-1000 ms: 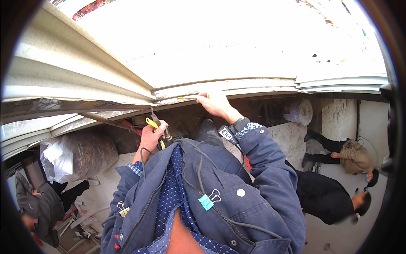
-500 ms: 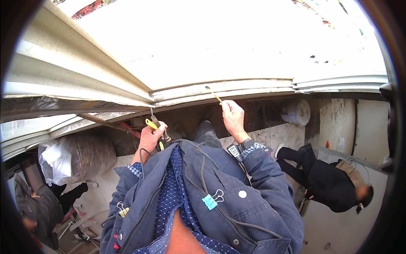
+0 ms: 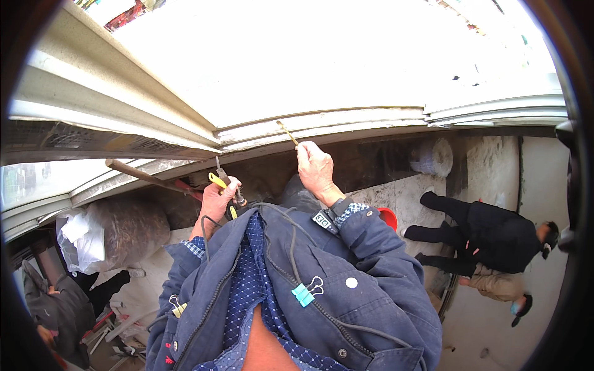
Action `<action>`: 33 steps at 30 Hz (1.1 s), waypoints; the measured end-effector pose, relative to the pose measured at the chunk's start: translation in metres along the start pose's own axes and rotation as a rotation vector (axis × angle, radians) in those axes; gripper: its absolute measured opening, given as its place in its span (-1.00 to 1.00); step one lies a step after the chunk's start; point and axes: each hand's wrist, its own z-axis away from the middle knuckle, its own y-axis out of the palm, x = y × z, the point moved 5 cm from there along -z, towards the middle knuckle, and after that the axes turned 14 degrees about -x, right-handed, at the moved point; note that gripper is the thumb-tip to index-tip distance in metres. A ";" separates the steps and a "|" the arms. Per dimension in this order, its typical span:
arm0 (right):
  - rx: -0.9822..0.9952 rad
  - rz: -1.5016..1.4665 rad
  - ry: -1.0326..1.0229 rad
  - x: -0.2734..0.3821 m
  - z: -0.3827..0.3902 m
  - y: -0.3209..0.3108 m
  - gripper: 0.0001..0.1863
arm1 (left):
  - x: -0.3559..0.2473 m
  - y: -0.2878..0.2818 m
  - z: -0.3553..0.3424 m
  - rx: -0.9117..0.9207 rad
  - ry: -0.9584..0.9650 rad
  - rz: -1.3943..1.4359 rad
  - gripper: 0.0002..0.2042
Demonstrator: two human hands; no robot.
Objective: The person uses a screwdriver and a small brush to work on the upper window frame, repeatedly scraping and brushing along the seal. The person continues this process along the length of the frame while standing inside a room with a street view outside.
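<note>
My right hand (image 3: 316, 168) is closed in a pinch on a thin yellowish stick (image 3: 288, 133). The stick's far tip reaches over the pale window track (image 3: 346, 123); whether it touches cannot be told. My left hand (image 3: 218, 201), lower and to the left, is closed around a bundle of hand tools. Among them are a yellow-handled tool (image 3: 216, 180) and a slim tool with a grey metal shank (image 3: 223, 171). Their exact kinds are unclear, since my fingers cover part of them.
A wooden pole (image 3: 139, 175) slants beside a window frame (image 3: 124, 93) at left. Below it sits a plastic-wrapped bundle (image 3: 133, 232). A white roll (image 3: 433, 157) and a red container (image 3: 388, 217) are at right. Two people (image 3: 495, 238) stand right, one person (image 3: 59, 309) left.
My right hand has moved left along the track with the stick. My left hand stays nearly in place with its tools. A second person and the red container have come into view at right.
</note>
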 end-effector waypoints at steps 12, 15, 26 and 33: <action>0.104 -0.020 -0.014 0.008 0.013 0.016 -0.85 | 0.001 -0.006 0.001 -0.008 0.034 0.010 -0.71; 0.151 -0.036 -0.090 0.012 0.018 0.024 -0.84 | 0.002 -0.005 0.001 -0.012 0.023 0.014 -0.70; 0.429 -0.508 0.214 0.037 0.028 0.029 -0.87 | -0.002 -0.001 0.005 -0.020 -0.001 0.091 -0.73; 0.587 -0.780 0.346 0.061 0.040 0.039 -0.92 | -0.005 0.009 0.017 -0.011 -0.056 -0.021 -0.71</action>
